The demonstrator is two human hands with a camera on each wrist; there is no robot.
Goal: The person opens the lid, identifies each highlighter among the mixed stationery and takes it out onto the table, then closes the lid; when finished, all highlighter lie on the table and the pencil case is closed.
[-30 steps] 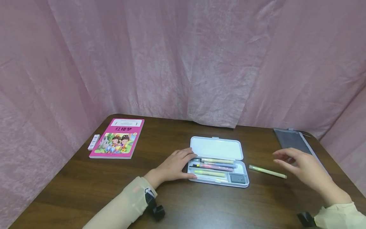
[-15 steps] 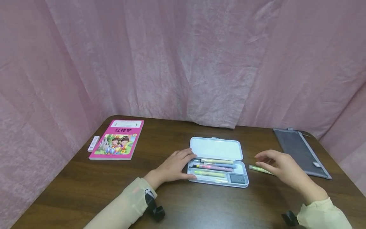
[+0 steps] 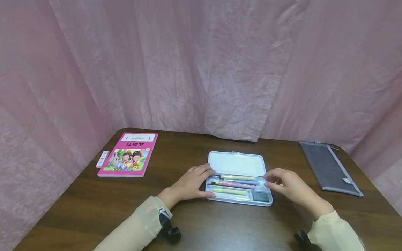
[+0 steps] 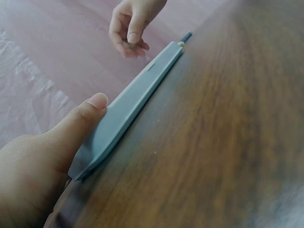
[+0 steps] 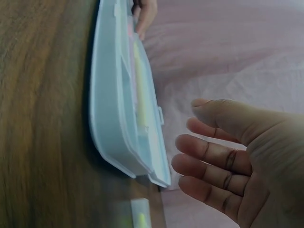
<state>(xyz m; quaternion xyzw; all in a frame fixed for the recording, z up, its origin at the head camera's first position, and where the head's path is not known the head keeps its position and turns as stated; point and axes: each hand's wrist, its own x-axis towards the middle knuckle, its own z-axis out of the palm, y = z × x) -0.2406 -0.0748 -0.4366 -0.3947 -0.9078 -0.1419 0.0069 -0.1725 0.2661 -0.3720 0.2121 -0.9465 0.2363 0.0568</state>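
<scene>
A pale blue pencil case (image 3: 236, 164) lies on the table with its lid folded back. Inside are a pink pen (image 3: 237, 184), a yellow highlighter (image 3: 229, 190), a few other pens and a dark grey block (image 3: 260, 196). My left hand (image 3: 190, 183) holds the case's left end, thumb at the near edge and fingers toward the hinge. Over the right end hovers my right hand (image 3: 290, 184), fingers loosely bent and nothing between them. A capped pen with a yellow-green tip (image 5: 141, 213) shows on the table in the right wrist view; the right hand hides it in the head view.
A pink picture-covered book (image 3: 128, 153) lies at the back left, with a small white block (image 3: 102, 159) beside it. On the right is a grey mesh zip pouch (image 3: 329, 167). Pink curtain (image 3: 201, 69) hangs behind the table.
My right hand has moved left from beside the pouch, past the loose pen, to the case's right end. The left hand stays on the case.
</scene>
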